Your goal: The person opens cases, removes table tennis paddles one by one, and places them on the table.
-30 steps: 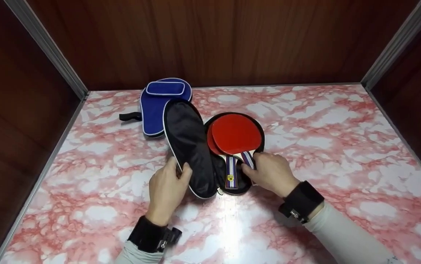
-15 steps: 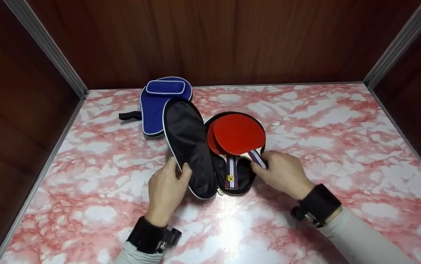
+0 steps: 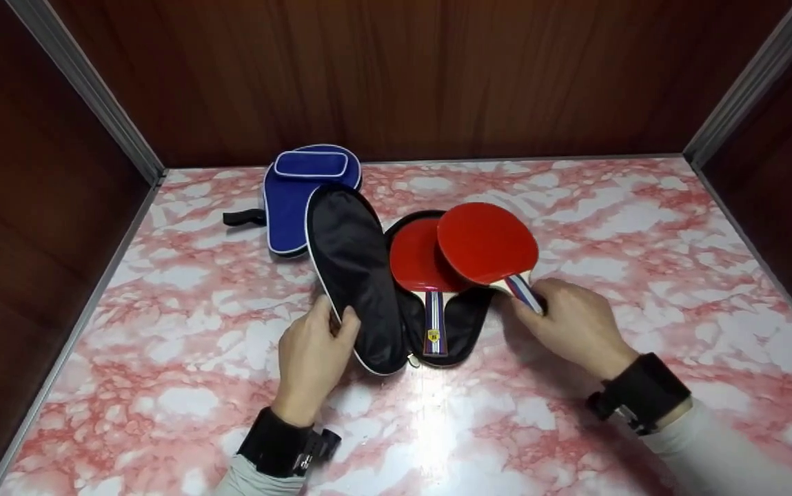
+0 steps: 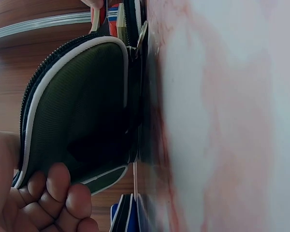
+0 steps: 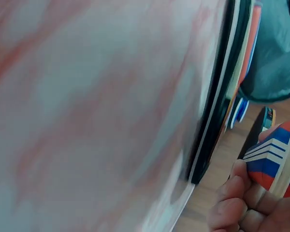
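My left hand [image 3: 316, 355] pinches the white-piped edge of the raised flap [image 3: 354, 275] of a black-lined zip case, its fingers curled behind it in the left wrist view. In the open half of the case [image 3: 461, 337] lies a red table tennis bat [image 3: 413, 258], its striped handle toward me. My right hand [image 3: 571, 320] grips the striped handle [image 5: 270, 157] of a second red table tennis bat [image 3: 489, 241]. That bat is tilted above the case's right side and covers part of the lower one.
A blue bat case [image 3: 292, 207] with white piping and a black strap [image 3: 244, 218] lies behind the raised flap, partly hidden by it. Dark wood panels [image 3: 402, 83] stand along the back and sides of the marbled table [image 3: 616, 227].
My right hand has moved right with the upper bat, lifting it off the one beneath, which now shows more of its face. My left hand and the flap have stayed put.
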Action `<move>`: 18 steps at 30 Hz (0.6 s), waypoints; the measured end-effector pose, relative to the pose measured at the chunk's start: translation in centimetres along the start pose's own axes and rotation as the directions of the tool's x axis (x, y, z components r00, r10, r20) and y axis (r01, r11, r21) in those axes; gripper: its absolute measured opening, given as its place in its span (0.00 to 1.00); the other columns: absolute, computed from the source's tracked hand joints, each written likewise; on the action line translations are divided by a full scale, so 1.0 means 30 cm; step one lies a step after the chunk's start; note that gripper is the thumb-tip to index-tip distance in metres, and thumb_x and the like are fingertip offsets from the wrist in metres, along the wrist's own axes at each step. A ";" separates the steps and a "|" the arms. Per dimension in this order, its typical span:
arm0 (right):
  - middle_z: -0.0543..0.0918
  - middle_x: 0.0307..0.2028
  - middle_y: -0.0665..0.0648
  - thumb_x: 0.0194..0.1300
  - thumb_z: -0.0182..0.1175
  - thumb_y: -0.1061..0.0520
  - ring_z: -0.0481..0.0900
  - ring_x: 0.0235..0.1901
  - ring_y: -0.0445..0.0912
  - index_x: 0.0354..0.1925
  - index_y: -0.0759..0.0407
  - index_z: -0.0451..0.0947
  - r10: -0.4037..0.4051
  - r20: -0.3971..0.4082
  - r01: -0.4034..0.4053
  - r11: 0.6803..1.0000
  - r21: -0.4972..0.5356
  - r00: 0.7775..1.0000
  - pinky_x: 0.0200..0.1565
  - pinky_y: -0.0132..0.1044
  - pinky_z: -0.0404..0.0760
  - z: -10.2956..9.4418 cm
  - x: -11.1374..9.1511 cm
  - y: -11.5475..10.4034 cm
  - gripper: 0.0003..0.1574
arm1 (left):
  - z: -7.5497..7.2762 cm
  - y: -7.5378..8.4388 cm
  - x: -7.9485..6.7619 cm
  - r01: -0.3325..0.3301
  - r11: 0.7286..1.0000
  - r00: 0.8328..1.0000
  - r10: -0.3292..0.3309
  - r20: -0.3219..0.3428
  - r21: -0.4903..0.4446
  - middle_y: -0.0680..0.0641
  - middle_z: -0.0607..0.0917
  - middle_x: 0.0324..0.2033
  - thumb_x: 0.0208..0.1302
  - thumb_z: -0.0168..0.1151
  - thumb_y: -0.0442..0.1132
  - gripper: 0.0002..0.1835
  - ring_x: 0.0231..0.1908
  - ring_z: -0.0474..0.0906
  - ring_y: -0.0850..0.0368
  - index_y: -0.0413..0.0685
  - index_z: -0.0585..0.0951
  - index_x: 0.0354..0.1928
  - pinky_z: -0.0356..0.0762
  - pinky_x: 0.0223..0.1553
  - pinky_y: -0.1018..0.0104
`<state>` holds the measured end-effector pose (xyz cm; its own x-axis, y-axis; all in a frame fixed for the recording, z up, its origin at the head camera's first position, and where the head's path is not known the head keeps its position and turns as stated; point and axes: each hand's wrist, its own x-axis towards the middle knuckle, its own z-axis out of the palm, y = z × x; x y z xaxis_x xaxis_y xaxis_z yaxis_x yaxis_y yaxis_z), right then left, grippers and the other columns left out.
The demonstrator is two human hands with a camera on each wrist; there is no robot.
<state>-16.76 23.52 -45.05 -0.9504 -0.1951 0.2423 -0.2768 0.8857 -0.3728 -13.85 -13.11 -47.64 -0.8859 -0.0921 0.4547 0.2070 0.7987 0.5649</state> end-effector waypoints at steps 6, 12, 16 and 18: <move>0.72 0.22 0.50 0.76 0.66 0.46 0.69 0.22 0.48 0.28 0.52 0.76 0.046 0.018 -0.046 0.998 -0.037 0.999 0.27 0.45 0.67 -0.051 0.007 0.111 0.19 | 0.001 0.002 0.001 -0.008 1.000 1.000 0.008 -0.002 0.003 0.52 0.69 0.16 0.72 0.64 0.43 0.16 0.20 0.77 0.39 0.51 0.70 0.27 0.73 0.24 0.43; 0.71 0.21 0.51 0.80 0.62 0.40 0.69 0.21 0.50 0.28 0.53 0.76 0.162 0.091 -0.158 0.986 -0.047 0.983 0.27 0.44 0.64 -0.069 0.010 0.227 0.26 | 0.000 0.001 0.003 -0.006 1.000 1.000 0.006 -0.001 0.006 0.53 0.69 0.16 0.72 0.64 0.43 0.16 0.20 0.77 0.40 0.51 0.70 0.27 0.73 0.25 0.43; 0.70 0.21 0.52 0.81 0.60 0.38 0.68 0.22 0.50 0.29 0.55 0.75 0.225 0.119 -0.221 0.974 -0.049 0.967 0.28 0.45 0.63 -0.072 0.006 0.281 0.28 | 0.001 -0.003 0.000 -0.002 1.000 1.000 0.002 0.001 -0.002 0.54 0.69 0.16 0.72 0.65 0.42 0.16 0.19 0.75 0.44 0.52 0.70 0.27 0.72 0.24 0.46; 0.70 0.21 0.52 0.81 0.59 0.37 0.68 0.23 0.51 0.30 0.56 0.75 0.247 0.123 -0.242 0.969 -0.052 0.961 0.28 0.45 0.63 -0.076 0.007 0.301 0.29 | -0.001 -0.003 0.000 -0.001 1.000 1.000 0.001 0.003 -0.005 0.55 0.69 0.16 0.72 0.65 0.42 0.16 0.19 0.74 0.46 0.52 0.70 0.27 0.72 0.24 0.47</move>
<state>-19.13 32.44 -46.34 -0.9993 -0.0205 0.0302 -0.0303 0.9274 -0.3729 -13.86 -13.18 -47.67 -0.8867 -0.0897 0.4535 0.2101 0.7956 0.5683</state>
